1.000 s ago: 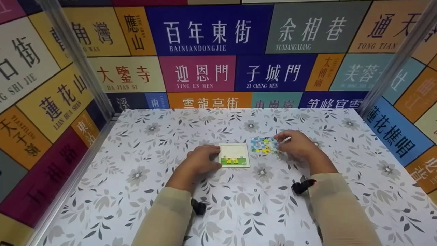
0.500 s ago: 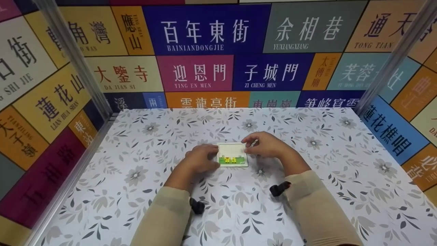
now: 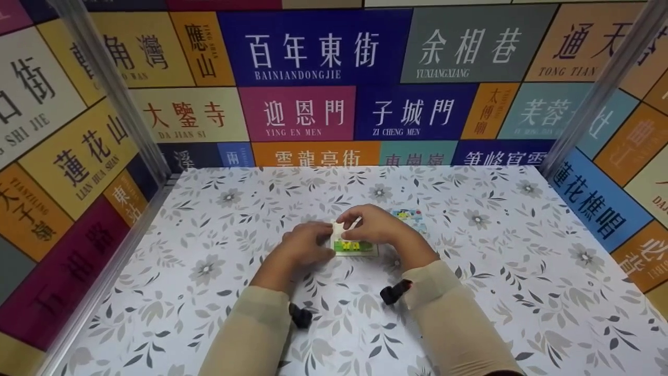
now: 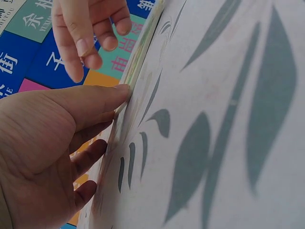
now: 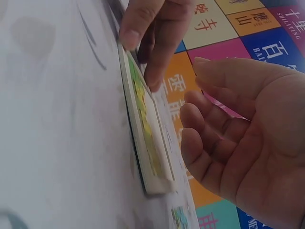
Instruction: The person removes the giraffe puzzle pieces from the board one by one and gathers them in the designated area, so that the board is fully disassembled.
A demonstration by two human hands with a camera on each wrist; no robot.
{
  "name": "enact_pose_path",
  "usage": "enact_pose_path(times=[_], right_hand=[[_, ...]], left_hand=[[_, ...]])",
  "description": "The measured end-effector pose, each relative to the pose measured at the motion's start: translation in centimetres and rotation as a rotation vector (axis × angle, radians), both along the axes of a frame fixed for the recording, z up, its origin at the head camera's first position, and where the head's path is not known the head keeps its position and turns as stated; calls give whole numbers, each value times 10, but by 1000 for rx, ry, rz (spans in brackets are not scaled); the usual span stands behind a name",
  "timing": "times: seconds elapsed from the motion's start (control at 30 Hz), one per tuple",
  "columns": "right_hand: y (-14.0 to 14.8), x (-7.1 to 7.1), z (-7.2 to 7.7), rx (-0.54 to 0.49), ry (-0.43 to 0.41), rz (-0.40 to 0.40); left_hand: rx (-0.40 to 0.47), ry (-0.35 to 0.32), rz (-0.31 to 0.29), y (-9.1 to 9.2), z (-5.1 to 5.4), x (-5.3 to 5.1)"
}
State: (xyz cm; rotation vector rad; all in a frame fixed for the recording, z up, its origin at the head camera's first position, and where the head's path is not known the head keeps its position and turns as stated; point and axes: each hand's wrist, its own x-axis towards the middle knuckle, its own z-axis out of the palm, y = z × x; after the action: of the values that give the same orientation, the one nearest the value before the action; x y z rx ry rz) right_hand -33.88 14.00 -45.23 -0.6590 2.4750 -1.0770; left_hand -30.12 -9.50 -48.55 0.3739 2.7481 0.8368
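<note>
My left hand (image 3: 308, 243) grips the left edge of a small square puzzle tray (image 3: 360, 254) lying on the table; thumb and fingers hold its edge in the right wrist view (image 5: 143, 31). A green and yellow strip (image 3: 347, 245) fills the tray's near side, and its cream base (image 5: 159, 129) shows beyond. Above the tray is my right hand (image 3: 373, 225), its fingers bent. In the right wrist view this hand (image 5: 238, 138) is apart from the tray; whether a piece sits between its fingertips cannot be told. Loose blue and yellow puzzle pieces (image 3: 408, 214) lie right of the tray, partly hidden.
A white cloth with grey leaves and flowers (image 3: 224, 209) covers the table. Walls of coloured panels with Chinese lettering (image 3: 318, 47) stand behind and at both sides. Clear corner strips (image 3: 125, 99) join the walls.
My right hand has moved left, from beside the loose pieces to the tray's right edge and then over the tray. My left hand has stayed at the tray's left edge.
</note>
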Motion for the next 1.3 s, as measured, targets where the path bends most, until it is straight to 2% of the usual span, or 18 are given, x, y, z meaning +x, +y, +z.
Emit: enact_pose_path(times=[0.17,0.37,0.47,0.7,1.07,1.3], right_hand=[[-5,2,-4,14,-4,4],[-8,2,-17,43,-18,22],[-10,2,-20,66,-7,19],[-11,3,-21,130,-14,-26],[-15,4,-22,138,-24,-32],[-16,8,-22,126,-11,-57]], left_hand=[[-2,15,-11,0,1,1],[-7,46,-24,0,1,3],[-7,32,-14,0,1,3],[10,-3,4,0,3,4],[4,5,-1,-1,1,3],[-2,37,-17,-1,-1,3]])
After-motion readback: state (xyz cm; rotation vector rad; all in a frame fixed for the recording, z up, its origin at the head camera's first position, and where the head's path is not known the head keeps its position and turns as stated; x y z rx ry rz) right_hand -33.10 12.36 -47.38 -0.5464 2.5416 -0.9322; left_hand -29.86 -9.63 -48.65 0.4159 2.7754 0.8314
